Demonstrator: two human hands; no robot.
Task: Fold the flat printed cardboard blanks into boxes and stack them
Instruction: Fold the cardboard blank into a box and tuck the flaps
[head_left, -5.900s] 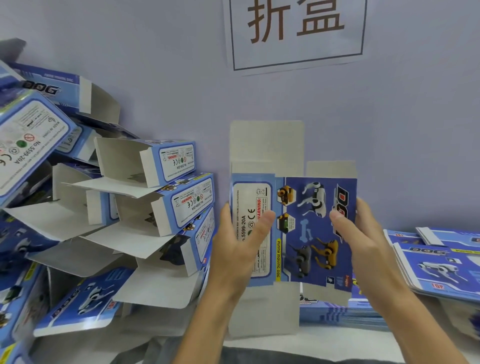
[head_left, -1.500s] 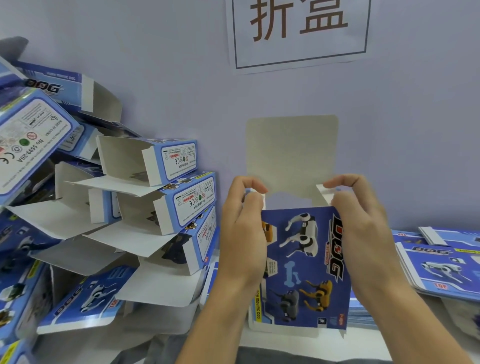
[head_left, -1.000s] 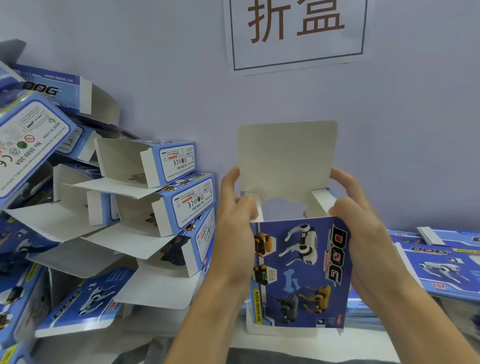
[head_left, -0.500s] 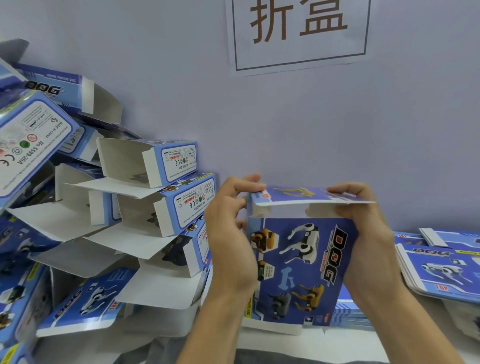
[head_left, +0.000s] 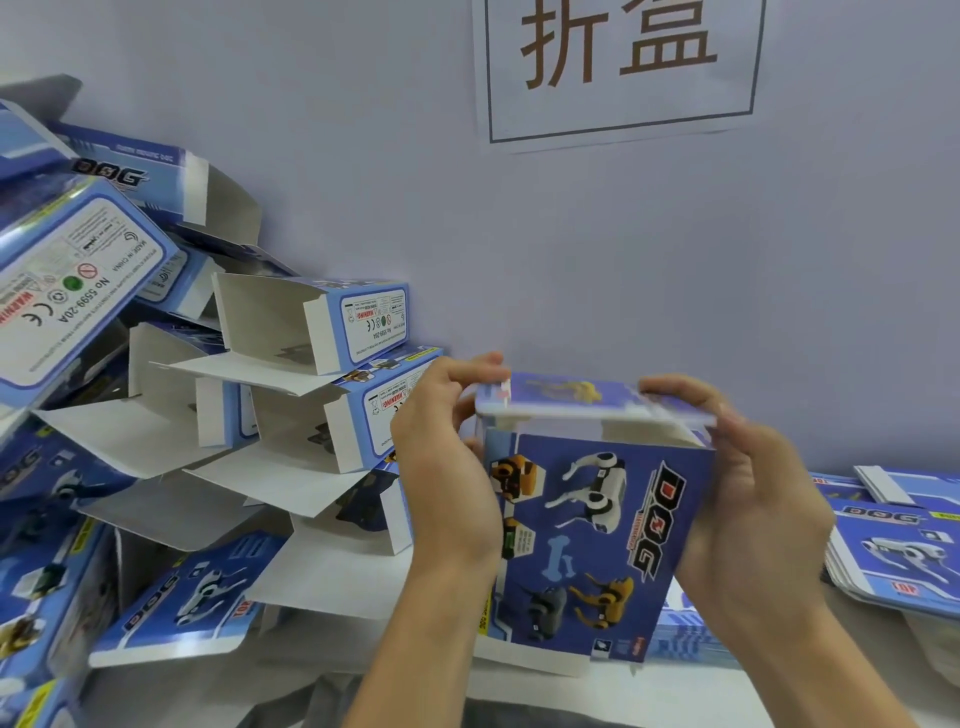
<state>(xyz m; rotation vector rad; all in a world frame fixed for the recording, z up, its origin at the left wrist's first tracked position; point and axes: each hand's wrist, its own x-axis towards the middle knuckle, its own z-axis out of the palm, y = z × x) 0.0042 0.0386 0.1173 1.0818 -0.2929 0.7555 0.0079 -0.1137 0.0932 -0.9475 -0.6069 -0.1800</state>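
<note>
The box (head_left: 597, 525) is held upright between both hands, in front of the chest and above the surface (head_left: 779, 691), its long axis standing vertical and its printed dog panel facing the camera. The left hand (head_left: 447, 478) wraps the box's left edge, thumb near the front, fingers curled over the top-left corner of the lid flap (head_left: 592, 402). The right hand (head_left: 753, 499) cups the right edge in the same way, its fingers curled onto the top-right end of that flap. Both hands are clamped on the box, one at each side, equally near.

The flap lies almost level across the open top, hinged at the far wall and just above the near front edge; a thin gap shows under it, and a white side flap (head_left: 654, 431) sits below it on the right. So the coming move likely turns on this: the flap's free edge sits directly above the front wall, between the two sets of fingertips, and should need pressing down and inward to tuck. The bottom end looks unclosed, with a white flap showing below the printed panel.

Off to the left of the left hand, close beside it, leans the stack of folded boxes (head_left: 332, 364). To the right of the right hand, a little apart, lie the flat blanks (head_left: 898, 556) on the surface.
</note>
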